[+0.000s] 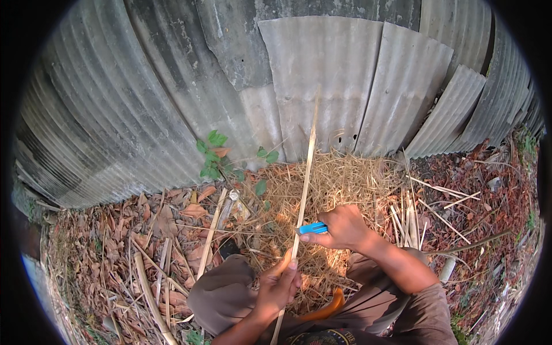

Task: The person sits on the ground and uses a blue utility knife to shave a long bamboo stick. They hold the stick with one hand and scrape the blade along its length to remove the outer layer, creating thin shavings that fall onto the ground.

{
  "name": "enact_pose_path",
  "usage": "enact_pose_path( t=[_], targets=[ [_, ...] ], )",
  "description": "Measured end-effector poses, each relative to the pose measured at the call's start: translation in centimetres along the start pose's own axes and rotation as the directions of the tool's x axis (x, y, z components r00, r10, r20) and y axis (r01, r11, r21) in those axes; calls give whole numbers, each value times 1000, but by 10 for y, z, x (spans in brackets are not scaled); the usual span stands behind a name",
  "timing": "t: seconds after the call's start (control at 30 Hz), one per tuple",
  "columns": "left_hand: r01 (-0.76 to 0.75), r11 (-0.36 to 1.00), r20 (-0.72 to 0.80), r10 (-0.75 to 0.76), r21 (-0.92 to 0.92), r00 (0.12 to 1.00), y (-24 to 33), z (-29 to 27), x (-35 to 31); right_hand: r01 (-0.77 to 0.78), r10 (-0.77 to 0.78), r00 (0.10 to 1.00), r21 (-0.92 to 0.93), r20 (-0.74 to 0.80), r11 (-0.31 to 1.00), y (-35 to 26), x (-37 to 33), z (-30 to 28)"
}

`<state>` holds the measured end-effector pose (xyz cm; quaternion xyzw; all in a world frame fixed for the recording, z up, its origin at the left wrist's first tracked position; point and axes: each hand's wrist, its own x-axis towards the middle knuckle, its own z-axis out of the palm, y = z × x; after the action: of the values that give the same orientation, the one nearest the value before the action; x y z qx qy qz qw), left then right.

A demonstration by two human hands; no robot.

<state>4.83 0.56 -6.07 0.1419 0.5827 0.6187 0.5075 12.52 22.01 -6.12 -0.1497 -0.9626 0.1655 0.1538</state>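
Note:
A long pale strip of split bamboo runs from my lap up toward the metal wall, its far end tapering. My left hand is closed around the strip near its lower end, thumb on top. In my right hand is a blue utility knife, its tip against the strip just above my left hand. Whether the blade bites into the bamboo is too small to tell. Thin straw-coloured shavings lie heaped beneath and beyond the strip.
A corrugated metal wall stands right ahead. Dry leaves and bamboo sticks cover the ground at left; pale split strips lie at right. A small green plant grows against the wall. My bent knees flank the work.

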Motion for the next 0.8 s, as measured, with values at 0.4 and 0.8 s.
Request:
enact_pose_path(
  t=[0.4,0.8],
  targets=[
    [-87,985,13,86,150,996,-10,-5,-8,161,-170,975,-67,-141,985,19,17,20],
    [-192,958,81,178,213,981,-22,6,-10,-157,84,947,-218,-311,963,94,47,19]
  ],
)
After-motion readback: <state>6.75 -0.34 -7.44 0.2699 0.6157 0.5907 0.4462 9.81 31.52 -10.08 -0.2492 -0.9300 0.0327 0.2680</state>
